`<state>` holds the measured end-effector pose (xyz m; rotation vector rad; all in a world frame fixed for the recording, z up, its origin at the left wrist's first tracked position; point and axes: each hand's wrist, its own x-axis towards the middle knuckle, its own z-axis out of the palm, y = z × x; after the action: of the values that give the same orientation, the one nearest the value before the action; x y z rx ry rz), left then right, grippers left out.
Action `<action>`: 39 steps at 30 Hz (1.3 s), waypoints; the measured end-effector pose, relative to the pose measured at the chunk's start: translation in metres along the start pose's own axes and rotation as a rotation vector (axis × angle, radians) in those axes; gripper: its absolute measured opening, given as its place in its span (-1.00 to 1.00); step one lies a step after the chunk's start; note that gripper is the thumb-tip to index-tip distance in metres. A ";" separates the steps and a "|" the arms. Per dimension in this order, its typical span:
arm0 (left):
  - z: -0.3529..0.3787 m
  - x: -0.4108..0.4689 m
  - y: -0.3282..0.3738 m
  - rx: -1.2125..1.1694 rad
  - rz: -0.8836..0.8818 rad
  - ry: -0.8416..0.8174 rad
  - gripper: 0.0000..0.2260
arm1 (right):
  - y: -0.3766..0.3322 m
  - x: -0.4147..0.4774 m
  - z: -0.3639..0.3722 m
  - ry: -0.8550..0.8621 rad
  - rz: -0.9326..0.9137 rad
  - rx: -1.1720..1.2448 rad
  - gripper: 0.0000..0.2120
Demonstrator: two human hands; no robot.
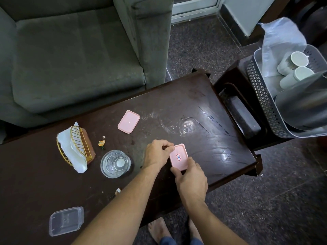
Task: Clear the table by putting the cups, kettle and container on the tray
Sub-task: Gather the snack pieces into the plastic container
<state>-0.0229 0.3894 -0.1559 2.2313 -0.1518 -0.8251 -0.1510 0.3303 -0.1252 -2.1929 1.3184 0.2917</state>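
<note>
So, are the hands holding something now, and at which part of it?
Both grip the small pink rectangular plastic container: the left hand pinches its left edge, the right hand holds its near edge.

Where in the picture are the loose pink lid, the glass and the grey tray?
loose pink lid (128, 124): head view, centre of its top.
glass (118, 163): head view, on its base.
grey tray (261, 96): head view, on its perforated side wall.

A grey sofa (70, 59) sits across from me. To my left a gold wire holder (79, 138) holds white tissue (77, 160), a small orange wrapper (101, 143) just beside it. Speckled dark floor (283, 200) runs under my bare feet (157, 230).
</note>
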 end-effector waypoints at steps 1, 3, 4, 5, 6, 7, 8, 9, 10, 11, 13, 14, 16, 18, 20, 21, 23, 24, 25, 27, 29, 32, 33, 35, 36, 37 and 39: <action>0.000 0.000 0.000 -0.003 -0.001 0.002 -0.89 | -0.001 -0.001 0.001 0.000 0.001 0.002 -0.32; 0.000 -0.001 0.001 -0.004 -0.006 -0.001 -0.89 | 0.000 -0.001 0.004 -0.008 -0.009 -0.005 -0.26; 0.000 -0.001 0.002 -0.005 -0.010 -0.004 -0.89 | 0.001 -0.001 0.005 -0.017 -0.019 -0.021 -0.24; -0.001 -0.001 0.003 -0.006 -0.013 -0.008 -0.89 | 0.001 0.000 0.006 -0.030 -0.031 -0.042 -0.23; -0.001 0.000 0.004 -0.002 -0.015 -0.013 -0.89 | 0.002 0.001 0.006 -0.041 -0.041 -0.063 -0.22; -0.002 -0.001 0.005 0.008 -0.015 -0.018 -0.89 | 0.003 0.002 0.006 -0.049 -0.050 -0.082 -0.21; -0.004 -0.001 0.006 0.023 -0.014 -0.023 -0.89 | 0.003 0.004 0.005 -0.052 -0.055 -0.098 -0.21; -0.005 -0.001 0.007 0.038 -0.012 -0.027 -0.88 | 0.003 0.006 0.003 -0.056 -0.058 -0.118 -0.20; -0.006 -0.001 0.008 0.054 -0.013 -0.029 -0.88 | 0.004 0.008 0.002 -0.062 -0.061 -0.143 -0.20; -0.006 -0.002 0.009 0.074 -0.017 -0.027 -0.87 | 0.004 0.009 0.001 -0.069 -0.066 -0.174 -0.21; -0.005 -0.003 0.012 0.117 -0.027 -0.017 -0.85 | 0.004 0.010 -0.001 -0.072 -0.079 -0.225 -0.27; -0.004 -0.004 0.013 0.131 -0.031 -0.011 -0.84 | 0.003 0.009 -0.001 -0.068 -0.083 -0.235 -0.31; -0.003 -0.008 0.016 0.145 -0.022 0.004 -0.80 | 0.003 0.008 -0.003 -0.064 -0.085 -0.241 -0.39; -0.003 -0.013 0.017 0.143 0.023 0.027 -0.73 | 0.003 0.008 -0.005 -0.057 -0.090 -0.235 -0.45; -0.007 -0.019 0.019 0.106 0.073 0.065 -0.69 | 0.003 0.008 -0.008 0.000 -0.129 -0.204 -0.39; -0.012 -0.023 0.019 0.082 0.093 0.094 -0.70 | 0.000 0.007 -0.009 0.044 -0.179 -0.181 -0.32; -0.031 -0.029 0.017 0.039 0.130 0.189 -0.74 | -0.015 0.005 -0.008 0.142 -0.308 -0.089 -0.30; -0.044 -0.032 0.014 0.018 0.139 0.254 -0.76 | -0.029 0.003 -0.009 0.182 -0.381 -0.041 -0.35; -0.058 -0.035 0.011 -0.011 0.142 0.329 -0.78 | -0.045 0.002 -0.009 0.208 -0.460 -0.002 -0.43; -0.088 -0.040 0.001 -0.081 0.141 0.475 -0.80 | -0.085 0.001 -0.008 0.192 -0.616 0.074 -0.62; -0.119 -0.045 -0.012 -0.103 0.129 0.591 -0.80 | -0.128 -0.002 -0.004 0.108 -0.743 0.113 -0.76; -0.158 -0.054 -0.037 -0.110 0.065 0.727 -0.80 | -0.188 -0.008 0.011 -0.070 -0.796 0.017 -0.82; -0.169 -0.059 -0.048 -0.096 0.024 0.777 -0.80 | -0.204 -0.010 0.018 -0.146 -0.781 -0.039 -0.82; -0.185 -0.070 -0.071 -0.051 -0.068 0.847 -0.81 | -0.228 -0.012 0.034 -0.255 -0.754 -0.159 -0.82; -0.189 -0.077 -0.083 -0.034 -0.106 0.855 -0.83 | -0.237 -0.012 0.041 -0.282 -0.752 -0.226 -0.82; -0.190 -0.085 -0.094 -0.017 -0.134 0.853 -0.84 | -0.245 -0.010 0.048 -0.297 -0.755 -0.292 -0.81; -0.181 -0.101 -0.116 0.031 -0.166 0.822 -0.87 | -0.258 -0.006 0.063 -0.313 -0.758 -0.410 -0.79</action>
<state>-0.0091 0.6171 -0.0890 2.4490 0.4176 0.0644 0.0752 0.4628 -0.0842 -2.6571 0.2175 0.6029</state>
